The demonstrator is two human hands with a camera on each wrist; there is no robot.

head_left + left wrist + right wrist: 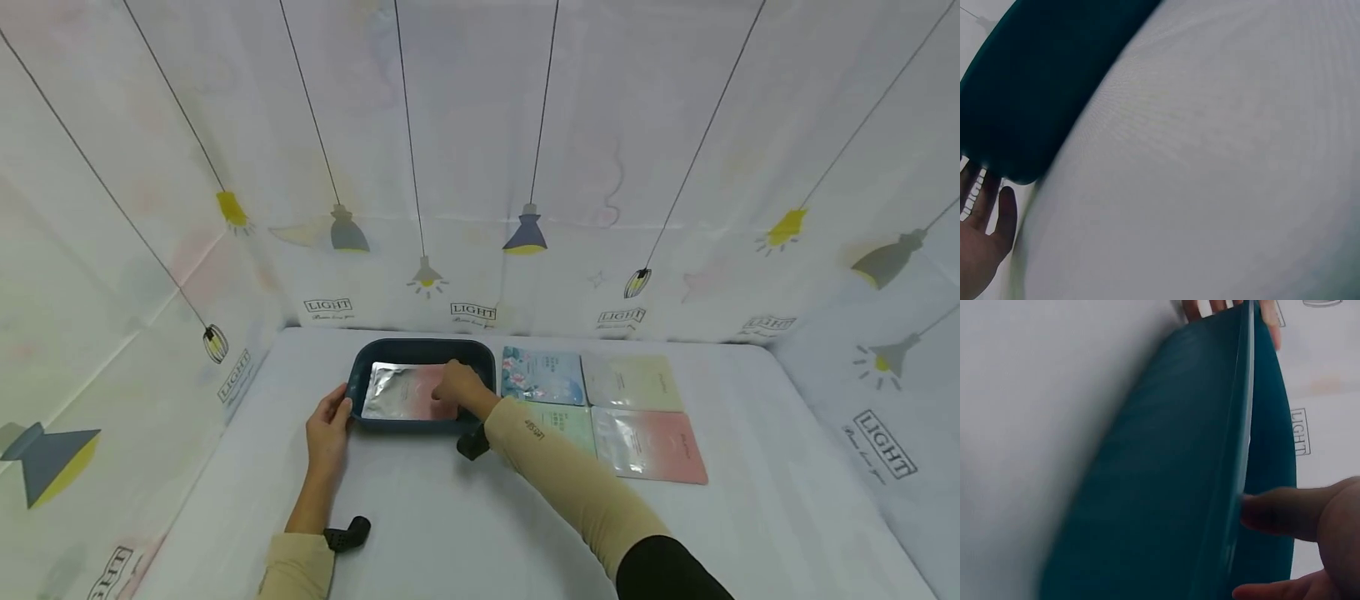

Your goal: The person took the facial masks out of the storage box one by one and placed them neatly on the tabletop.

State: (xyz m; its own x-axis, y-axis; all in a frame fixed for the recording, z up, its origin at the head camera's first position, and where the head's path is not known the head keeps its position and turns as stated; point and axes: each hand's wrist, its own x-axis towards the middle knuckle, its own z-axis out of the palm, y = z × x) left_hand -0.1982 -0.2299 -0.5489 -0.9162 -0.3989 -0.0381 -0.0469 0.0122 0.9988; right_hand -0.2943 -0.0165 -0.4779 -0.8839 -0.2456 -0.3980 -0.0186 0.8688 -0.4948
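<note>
A dark teal tray (420, 427) stands on the white table, with a silver-and-pink flat sachet (405, 392) lying in it. My left hand (330, 429) rests its fingers against the tray's left end; in the left wrist view that hand (985, 231) has fairly straight fingers and a thumb held apart. Reaching over the tray's right side, my right hand (459, 387) touches the right part of the sachet with its fingers pointing down. From the right wrist, two digits of this hand (1329, 540) show spread apart at the tray's rim; the wall hides the sachet there.
Right of the tray lie a blue floral sachet (542, 375), a pale yellow-green one (633, 382), a light green one (566, 422) partly under my right sleeve, and a silver-pink one (652, 446). A lamp-printed cloth (465, 150) hangs behind the table.
</note>
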